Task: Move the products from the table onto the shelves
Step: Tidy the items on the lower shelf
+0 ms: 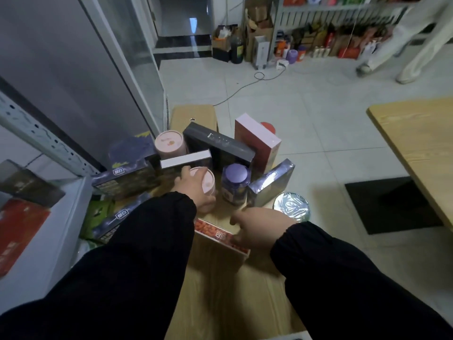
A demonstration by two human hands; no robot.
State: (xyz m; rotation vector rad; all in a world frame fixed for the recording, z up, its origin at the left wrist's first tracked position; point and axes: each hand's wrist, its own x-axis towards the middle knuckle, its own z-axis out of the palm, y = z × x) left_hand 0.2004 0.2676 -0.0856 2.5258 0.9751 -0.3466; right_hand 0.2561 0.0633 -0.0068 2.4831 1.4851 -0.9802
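Plainly the pink canister (208, 183) comes first: it stands upright at the middle of the frame on the wooden table (220, 295), its long axis vertical, pale lid facing up. The left hand (195, 192) is on it from the near left side, fingers (185, 171) curled round its wall, so a straight lift should free it.

Just right of it stands a purple-lidded jar (235, 184), close enough to be knocked. Lower down, an orange box (215, 233) lies flat, long axis running towards the lower right. The right hand (261, 229) rests at its right end; blur hides whether it grips the box.

The shelf (56, 241) waits at the left edge of the frame, nearer the left arm.
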